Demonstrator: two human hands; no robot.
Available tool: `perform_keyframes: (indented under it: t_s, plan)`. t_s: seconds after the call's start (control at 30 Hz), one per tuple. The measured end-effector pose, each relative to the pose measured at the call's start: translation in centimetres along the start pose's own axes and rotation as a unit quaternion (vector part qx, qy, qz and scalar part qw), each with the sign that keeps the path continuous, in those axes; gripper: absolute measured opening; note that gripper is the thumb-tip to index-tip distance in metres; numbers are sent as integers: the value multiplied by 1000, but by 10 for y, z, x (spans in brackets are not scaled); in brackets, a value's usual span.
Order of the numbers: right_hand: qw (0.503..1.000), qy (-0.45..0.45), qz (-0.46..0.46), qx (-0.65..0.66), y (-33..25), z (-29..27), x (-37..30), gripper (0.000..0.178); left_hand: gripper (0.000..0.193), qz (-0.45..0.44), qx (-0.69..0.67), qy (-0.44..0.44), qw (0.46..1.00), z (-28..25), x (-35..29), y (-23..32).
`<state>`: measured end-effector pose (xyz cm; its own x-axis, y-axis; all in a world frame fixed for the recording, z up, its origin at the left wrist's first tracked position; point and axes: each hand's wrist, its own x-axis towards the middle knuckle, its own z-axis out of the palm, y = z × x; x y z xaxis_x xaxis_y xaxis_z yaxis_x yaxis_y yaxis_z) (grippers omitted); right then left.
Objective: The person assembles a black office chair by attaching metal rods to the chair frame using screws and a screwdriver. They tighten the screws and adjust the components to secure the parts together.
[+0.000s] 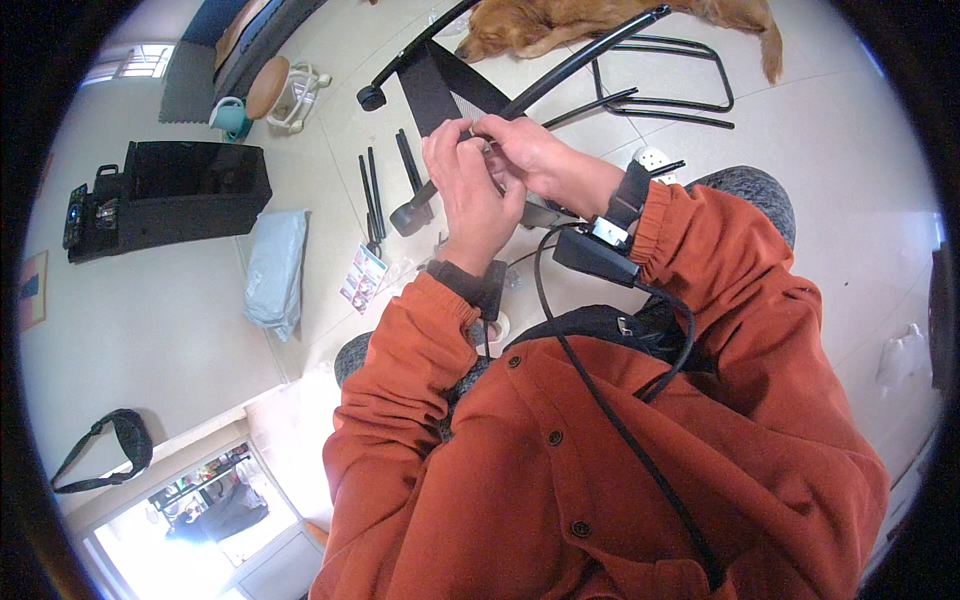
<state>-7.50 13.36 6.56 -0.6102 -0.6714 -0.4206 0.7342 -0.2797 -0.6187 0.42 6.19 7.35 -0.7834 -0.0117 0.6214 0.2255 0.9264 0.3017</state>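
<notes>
A black metal frame (585, 62) with long tubes and a flat dark panel (432, 88) lies before me on the tiles. Caster wheels sit on its ends, one caster (371, 98) at the far left and another rounded end (408, 217) nearer me. My left hand (470, 190) and my right hand (535, 157) meet over the place where the tubes join. Both have bent fingers pressed together there, closed on the frame. Whether a small part is between the fingertips is hidden. A black box on a cable (595, 257) hangs by my right wrist.
Loose black rods (374, 195) and a printed sheet (363, 279) lie left of the frame. A bent tube piece (730, 90) and a lying dog (540, 28) are beyond it. A white power strip (652, 160) is right; a pale plastic package (276, 270) and black appliance (195, 190) are left.
</notes>
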Motion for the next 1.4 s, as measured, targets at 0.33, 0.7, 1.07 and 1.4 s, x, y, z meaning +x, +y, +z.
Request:
perform_keyframes:
  t_s: [0.33,0.7,1.07,1.4]
  plan:
    - [1000,-1,-17,10,1,8,-1,23,44,-227,-30,61,971,-24,-7,-1]
    - [999,-19,-20,-45,12,5,-4,23,56,-418,88,-13,904,-3,5,6]
    - [998,46,-27,-17,8,14,-5,29,57,-413,96,-33,905,-7,7,7]
    - [999,20,-7,-25,7,11,-2,30,58,-390,95,-97,911,-20,12,2]
